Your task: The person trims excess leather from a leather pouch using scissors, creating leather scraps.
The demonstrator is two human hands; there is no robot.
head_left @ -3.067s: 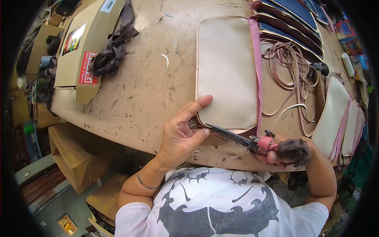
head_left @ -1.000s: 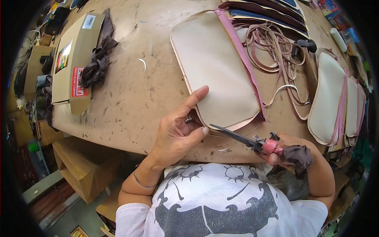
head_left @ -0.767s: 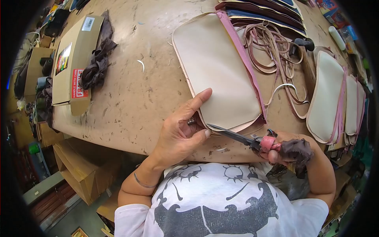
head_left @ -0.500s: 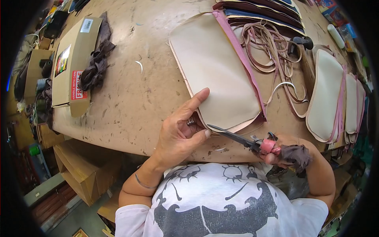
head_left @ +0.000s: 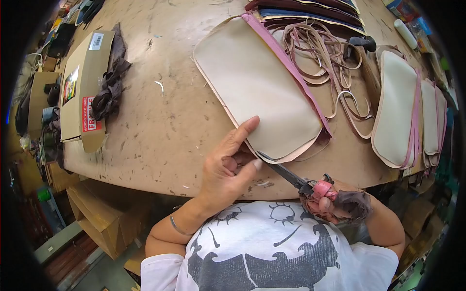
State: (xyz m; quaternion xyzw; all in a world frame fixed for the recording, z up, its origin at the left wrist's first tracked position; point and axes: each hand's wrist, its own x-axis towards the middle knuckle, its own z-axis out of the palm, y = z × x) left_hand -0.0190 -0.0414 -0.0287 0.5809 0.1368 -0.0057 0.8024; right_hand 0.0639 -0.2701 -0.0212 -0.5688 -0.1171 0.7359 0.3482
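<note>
A cream leather pouch (head_left: 252, 87) with a pink zipper strip (head_left: 291, 68) lies slanted before me on the table. My left hand (head_left: 230, 165) grips its lower left edge, thumb and fingers on either side of the border. In my right hand (head_left: 335, 199) is a pair of scissors (head_left: 289, 175) with dark blades and handles wrapped in pink and brown material. The blade tips meet the pouch's bottom edge, close beside my left thumb. A thin trimmed strip (head_left: 315, 151) curls by the lower right corner.
Tangled leather strips (head_left: 323, 53) lie right of the pouch, near a black-knobbed tool (head_left: 364, 43). More cream pouches (head_left: 395, 111) rest at the right, and dark folded pieces (head_left: 310, 14) at the back. A cardboard box (head_left: 75, 97) with a dark rag (head_left: 111, 89) stands at left.
The whole view has shifted a little, with table items sliding left. The scissors' blades have swung to a steeper slant at the pouch edge, and my right hand sits slightly lower and left.
</note>
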